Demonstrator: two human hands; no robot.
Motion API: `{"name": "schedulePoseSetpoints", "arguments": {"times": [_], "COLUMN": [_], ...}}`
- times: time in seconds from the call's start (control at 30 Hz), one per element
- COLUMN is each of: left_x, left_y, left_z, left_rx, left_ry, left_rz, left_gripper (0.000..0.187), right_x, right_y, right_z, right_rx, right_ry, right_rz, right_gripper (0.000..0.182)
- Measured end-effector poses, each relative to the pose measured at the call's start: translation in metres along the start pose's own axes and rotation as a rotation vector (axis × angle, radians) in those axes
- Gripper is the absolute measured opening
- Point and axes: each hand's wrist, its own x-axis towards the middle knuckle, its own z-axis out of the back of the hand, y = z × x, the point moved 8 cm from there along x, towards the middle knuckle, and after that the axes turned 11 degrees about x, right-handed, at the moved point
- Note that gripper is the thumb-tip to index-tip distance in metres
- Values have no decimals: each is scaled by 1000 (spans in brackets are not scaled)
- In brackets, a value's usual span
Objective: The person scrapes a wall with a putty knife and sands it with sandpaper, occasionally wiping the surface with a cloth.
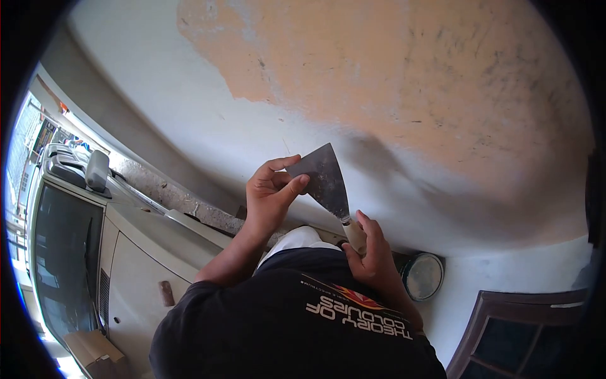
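Observation:
A putty knife point(320, 181) with a broad, dark, stained metal blade and a pale handle is held in front of my chest, its blade tilted up toward the wall. My left hand point(273, 189) pinches a corner of the blade between thumb and fingers. Around the handle, my right hand point(372, 252) is closed, with part of the grip hidden by the fingers. Beyond the blade rises a wall point(208, 126), partly white and partly bare orange-tan with dark smudges. The blade appears apart from the wall.
A beige vehicle point(145, 243) stands close on the left, a cardboard box point(95, 354) on it. A round bucket point(423, 276) sits by the wall to the right. Farther right is a brown-framed door or window point(483, 328). A rough ledge point(151, 180) runs along the left.

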Motion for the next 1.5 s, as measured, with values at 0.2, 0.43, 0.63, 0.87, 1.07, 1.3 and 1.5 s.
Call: {"name": "schedulePoseSetpoints", "arguments": {"times": [0.2,0.43,0.63,0.87,1.07,1.3,1.5], "left_x": [1,6,12,25,56,73,62], "left_y": [-7,11,17,-37,-53,-50,-50], "left_z": [-6,24,76,93,79,74,55], "left_rx": [-102,-245,147,1030,1022,792,637], "left_ry": [6,-25,-45,-570,-434,-375,-442], "left_rz": [5,31,-53,-1014,-1082,-1022,-1328], "left_gripper": [67,61,53,51,33,19,16], "right_x": [6,21,68,114,143,151,142], "right_y": [1,-42,-9,12,45,70,114], "right_z": [1,-42,-110,-144,-133,-106,-94], "right_rx": [11,396,817,915,513,-9,29], "right_ry": [67,332,644,664,596,501,168], "right_rz": [3,-328,-407,-548,-197,399,965], "right_gripper": [59,59,45,41,71,52,54]}}
